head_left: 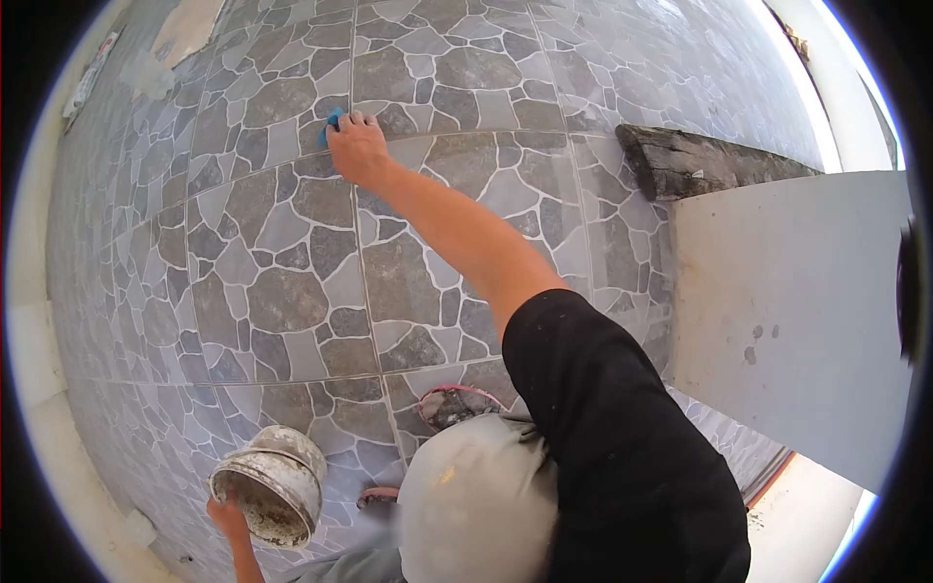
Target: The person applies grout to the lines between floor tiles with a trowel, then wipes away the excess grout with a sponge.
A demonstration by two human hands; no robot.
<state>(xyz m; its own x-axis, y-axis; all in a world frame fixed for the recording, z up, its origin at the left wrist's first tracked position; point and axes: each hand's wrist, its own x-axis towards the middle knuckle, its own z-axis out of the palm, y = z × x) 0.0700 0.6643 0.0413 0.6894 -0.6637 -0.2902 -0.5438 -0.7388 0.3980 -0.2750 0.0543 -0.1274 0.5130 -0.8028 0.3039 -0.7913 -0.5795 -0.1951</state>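
My right hand [358, 151] reaches out over the stone-patterned floor tiles [398, 277], its fingers closed on a small blue object [331, 126]. That object is pressed to the tiles by a joint line, and most of it is hidden under the hand, so its exact kind does not show. At the lower left, my left hand [229, 517] grips the rim of a white bucket [282, 457]. The bucket is tilted with its mouth toward me, and its walls are crusted with pale, dried residue.
At the right, a dark weathered wooden beam [714, 165] lies beside a large pale board [777, 311]. My knee [476, 496] and a pink-edged shoe [457, 405] are close to the bucket. A pale patch [185, 29] lies at the top left.
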